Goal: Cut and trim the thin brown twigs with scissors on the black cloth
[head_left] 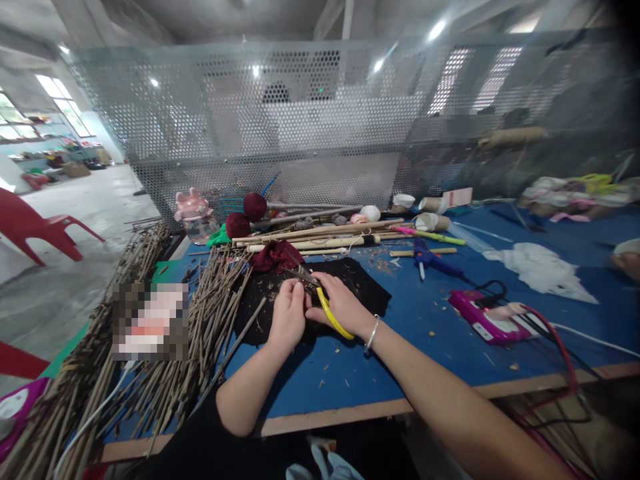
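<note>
The person's left hand (287,310) lies on a black cloth (363,283) near the middle of the blue table (425,347). Its fingers are curled tight and pinch a small dark piece (299,285), which is too small to say more about. The right hand (340,301) is just beside it, at its 3 o'clock, and the two hands touch. It is closed around the yellow-handled cutters (334,319). The yellow handle comes out under the palm toward 5 o'clock, and the blades point toward 10 o'clock and meet the dark piece above the left hand's fingers. On the right wrist sits a thin silver bracelet (371,333).

A big heap of thin brown twigs (200,320) lies at 9 o'clock from the hands, with its edge touching the cloth. At 12 o'clock a dark red rag (277,255) lies on the top edge of the cloth, and behind it lie long pale sticks (320,233) and two dark red yarn balls (255,205). A blue glue gun (434,261) lies at 2 o'clock, well apart from the hands. A magenta device (483,319) (its cables run off the table edge) lies at 3 o'clock, with a white cloth (537,267) farther away. A perforated metal screen (300,120) stands along the far side of the table.
</note>
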Demonstrator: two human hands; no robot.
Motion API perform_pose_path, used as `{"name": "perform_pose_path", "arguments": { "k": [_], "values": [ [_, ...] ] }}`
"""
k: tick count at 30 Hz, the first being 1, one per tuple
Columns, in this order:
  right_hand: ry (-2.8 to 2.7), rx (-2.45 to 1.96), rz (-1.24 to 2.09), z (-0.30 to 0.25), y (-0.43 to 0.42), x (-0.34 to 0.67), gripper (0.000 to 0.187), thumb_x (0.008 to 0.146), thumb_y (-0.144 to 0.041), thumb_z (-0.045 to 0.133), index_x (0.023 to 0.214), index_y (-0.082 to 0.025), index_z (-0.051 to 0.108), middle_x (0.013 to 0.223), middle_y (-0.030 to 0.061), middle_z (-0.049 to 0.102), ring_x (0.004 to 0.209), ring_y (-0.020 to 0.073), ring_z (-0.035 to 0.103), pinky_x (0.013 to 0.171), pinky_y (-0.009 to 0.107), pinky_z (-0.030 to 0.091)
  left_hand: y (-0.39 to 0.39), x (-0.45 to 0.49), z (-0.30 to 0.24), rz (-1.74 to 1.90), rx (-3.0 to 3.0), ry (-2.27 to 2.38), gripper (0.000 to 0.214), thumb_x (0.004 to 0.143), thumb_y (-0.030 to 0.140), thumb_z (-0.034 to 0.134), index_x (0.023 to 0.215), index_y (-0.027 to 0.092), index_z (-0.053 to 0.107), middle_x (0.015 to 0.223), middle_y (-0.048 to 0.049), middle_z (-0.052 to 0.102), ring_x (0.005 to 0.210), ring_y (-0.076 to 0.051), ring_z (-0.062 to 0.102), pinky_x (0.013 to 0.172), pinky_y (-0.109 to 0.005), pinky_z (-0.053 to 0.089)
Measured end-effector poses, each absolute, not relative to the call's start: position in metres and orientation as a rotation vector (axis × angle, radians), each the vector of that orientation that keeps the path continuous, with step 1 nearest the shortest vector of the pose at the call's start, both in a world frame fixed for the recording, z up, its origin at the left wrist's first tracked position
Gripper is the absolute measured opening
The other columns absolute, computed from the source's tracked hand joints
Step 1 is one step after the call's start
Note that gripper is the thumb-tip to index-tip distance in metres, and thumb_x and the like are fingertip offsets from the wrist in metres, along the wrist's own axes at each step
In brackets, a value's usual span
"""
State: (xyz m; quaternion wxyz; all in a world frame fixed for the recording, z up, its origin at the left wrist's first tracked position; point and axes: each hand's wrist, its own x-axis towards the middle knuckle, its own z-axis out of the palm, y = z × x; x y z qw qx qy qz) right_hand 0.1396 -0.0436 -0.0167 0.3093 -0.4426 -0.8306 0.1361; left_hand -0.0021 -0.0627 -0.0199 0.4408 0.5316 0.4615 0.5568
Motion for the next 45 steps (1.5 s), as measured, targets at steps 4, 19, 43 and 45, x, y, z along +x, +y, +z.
{"name": "perform_pose_path", "arguments": {
  "k": [4,19,43,45],
  "values": [
    [-2.194,-1.149,0.355,-0.0165,-0.0449,0.1394,0.069,0.069,-0.050,0.066,0.123,-0.016,0.041,0.114,0.0138,0.054,0.099,0.0254,0.051,0.087,0.041,0.042,-0.0635,-0.0015,-0.0205,1.348,1.318,1.151,0.027,0.086,0.042,0.041,0.083,0.018,0.052,0.058,0.0034,0.047,0.053,-0.009,0.043,0.053,-0.021,0.035],
    [-2.199,-1.293,0.430,-0.0129,-0.0472,0.1421,0.058,0.067,-0.052,0.067,0.113,-0.020,0.052,0.093,0.0067,0.064,0.078,0.0204,0.060,0.068,0.029,0.044,-0.0613,-0.0022,-0.0205,1.249,1.428,1.308,0.031,0.089,0.039,0.033,0.071,0.018,0.046,0.054,0.0040,0.045,0.050,-0.009,0.041,0.052,-0.022,0.033],
    [-2.150,-1.300,0.534,-0.0187,-0.0424,0.1408,0.038,0.079,-0.046,0.055,0.105,-0.018,0.055,0.068,0.0027,0.063,0.054,0.0137,0.054,0.053,0.022,0.036,-0.0564,-0.0048,-0.0227,1.311,1.324,1.265,0.028,0.086,0.038,0.038,0.077,0.017,0.054,0.058,0.0030,0.049,0.051,-0.009,0.043,0.050,-0.021,0.032],
    [-2.167,-1.344,0.484,-0.0163,-0.0436,0.1415,0.041,0.078,-0.045,0.057,0.108,-0.018,0.053,0.072,0.0031,0.063,0.059,0.0155,0.057,0.056,0.023,0.038,-0.0555,-0.0044,-0.0224,1.357,1.241,1.215,0.027,0.084,0.038,0.041,0.081,0.016,0.056,0.060,0.0029,0.050,0.050,-0.009,0.042,0.048,-0.020,0.032]
  ]
}}
